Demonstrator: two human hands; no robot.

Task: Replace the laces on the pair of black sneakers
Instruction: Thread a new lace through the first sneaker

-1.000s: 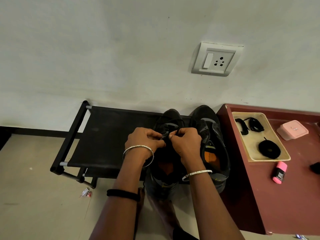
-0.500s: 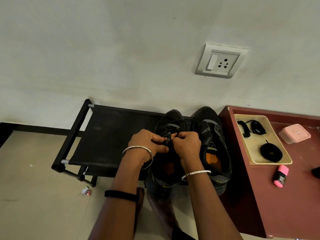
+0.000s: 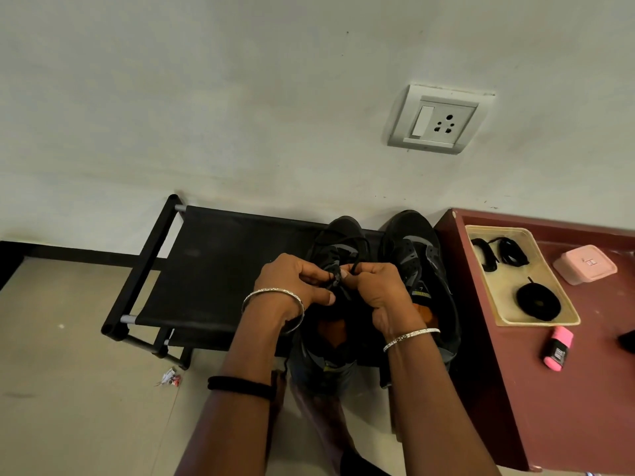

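Against a pale wall, the black rack point(image 3: 220, 269) carries both sneakers; left hand point(image 3: 295, 281) and right hand point(image 3: 376, 290) pinch a lace point(image 3: 347, 242) over the left sneaker point(image 3: 335, 247). Judged risk: dark lace slips from fingertips, unthreading

A black fabric rack point(image 3: 220, 269) is stood on the floor point(image 3: 68, 372); the left sneaker point(image 3: 343, 230) and right sneaker point(image 3: 412, 231) are set side by side at its right end. On the maroon surface point(image 3: 584, 413) to the right are laid a beige tray point(image 3: 536, 321), a pink box point(image 3: 585, 264) and a pink highlighter point(image 3: 558, 348).
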